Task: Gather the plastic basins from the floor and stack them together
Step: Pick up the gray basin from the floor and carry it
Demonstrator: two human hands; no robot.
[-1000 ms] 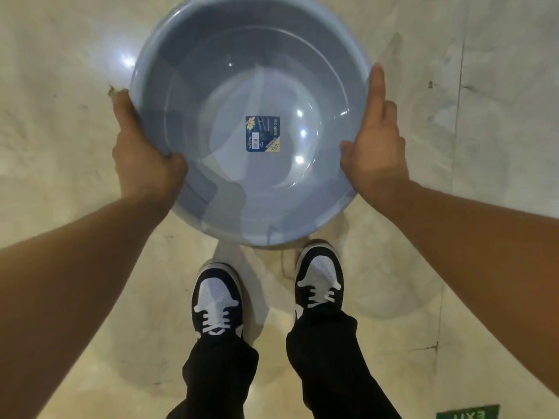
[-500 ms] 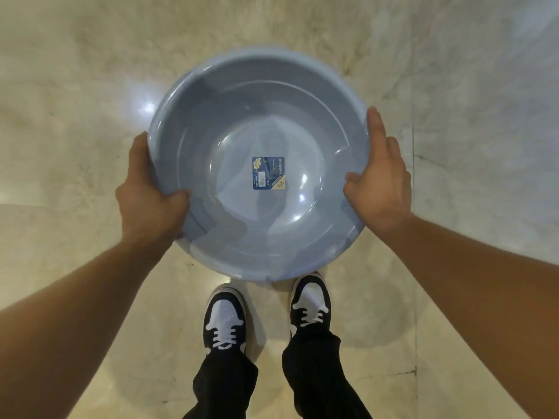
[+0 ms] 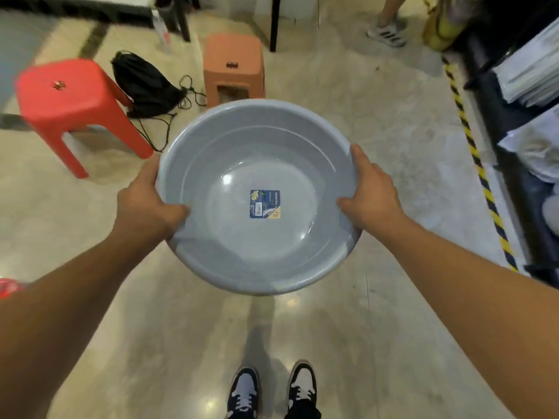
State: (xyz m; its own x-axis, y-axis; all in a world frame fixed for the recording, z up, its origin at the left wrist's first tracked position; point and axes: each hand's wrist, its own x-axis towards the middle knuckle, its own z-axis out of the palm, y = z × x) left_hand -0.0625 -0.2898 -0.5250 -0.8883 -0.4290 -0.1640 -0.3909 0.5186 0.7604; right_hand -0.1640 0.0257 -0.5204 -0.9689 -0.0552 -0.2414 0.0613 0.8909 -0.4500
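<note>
Above the marble floor (image 3: 393,122), left hand (image 3: 145,204) and right hand (image 3: 373,196) grip one round grey plastic basin (image 3: 257,252) by its rim; no other basin is visible, so stacking remains.

A shop or stockroom was suggested by hazard-striped floor tape (image 3: 472,140), stacked packaged goods (image 3: 532,71) and plastic stools (image 3: 69,95).

Both bare arms are reaching forward, elbows nearly straight. The left hand (image 3: 145,207) and right hand (image 3: 373,196) are gripping opposite sides of the round grey-blue plastic basin (image 3: 257,246), thumbs hooking over its rim.
</note>
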